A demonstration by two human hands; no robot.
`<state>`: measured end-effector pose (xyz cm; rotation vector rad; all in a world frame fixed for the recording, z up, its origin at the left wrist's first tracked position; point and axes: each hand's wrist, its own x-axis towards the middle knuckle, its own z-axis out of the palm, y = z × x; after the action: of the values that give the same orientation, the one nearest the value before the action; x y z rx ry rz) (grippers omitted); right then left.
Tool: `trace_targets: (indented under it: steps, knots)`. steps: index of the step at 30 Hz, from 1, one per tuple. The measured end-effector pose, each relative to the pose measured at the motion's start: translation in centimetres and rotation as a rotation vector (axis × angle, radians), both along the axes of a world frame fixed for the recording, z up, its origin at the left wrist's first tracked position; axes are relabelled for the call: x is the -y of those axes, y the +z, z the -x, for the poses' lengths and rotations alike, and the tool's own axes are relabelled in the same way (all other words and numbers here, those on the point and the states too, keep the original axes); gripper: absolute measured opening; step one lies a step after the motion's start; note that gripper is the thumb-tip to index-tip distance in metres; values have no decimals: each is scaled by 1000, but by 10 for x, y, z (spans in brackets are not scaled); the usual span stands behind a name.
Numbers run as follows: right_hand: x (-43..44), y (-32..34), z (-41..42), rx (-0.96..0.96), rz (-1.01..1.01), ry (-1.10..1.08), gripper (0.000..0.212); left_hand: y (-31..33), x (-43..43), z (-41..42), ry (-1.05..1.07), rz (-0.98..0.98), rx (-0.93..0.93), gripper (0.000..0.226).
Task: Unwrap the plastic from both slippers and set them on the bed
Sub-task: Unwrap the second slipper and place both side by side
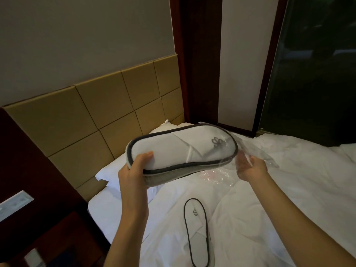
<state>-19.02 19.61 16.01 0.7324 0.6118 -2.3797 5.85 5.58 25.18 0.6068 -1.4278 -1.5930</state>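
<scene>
My left hand [137, 166] grips the heel end of a white slipper [179, 149] with dark trim, held flat above the bed [279, 199]. Clear plastic wrap [256, 153] still covers the slipper's toe end and trails off to the right. My right hand [250, 166] pinches that plastic beside the toe. A second white slipper [198, 234], bare of plastic, lies flat on the white sheet below my hands. A crumpled piece of clear plastic [215, 176] lies on the sheet under the held slipper.
White pillows [111, 170] lie against a tan padded headboard [92, 120]. A dark wooden bedside unit [38, 209] stands at the left. A dark window [317, 74] and wooden frame rise behind the bed.
</scene>
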Motion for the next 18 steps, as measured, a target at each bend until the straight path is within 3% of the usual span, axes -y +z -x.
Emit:
trace_targets:
  steps: [10, 14, 18]
  knots:
    - [-19, -19, 22, 169, -35, -210, 34, 4, 9, -4, 38, -199, -180, 18]
    - [-26, -32, 28, 206, -72, -289, 37, 2, 10, 0, 57, -276, -225, 34]
    - [-27, -48, 28, 188, -163, -302, 39, -3, 4, 11, -7, -317, -238, 17]
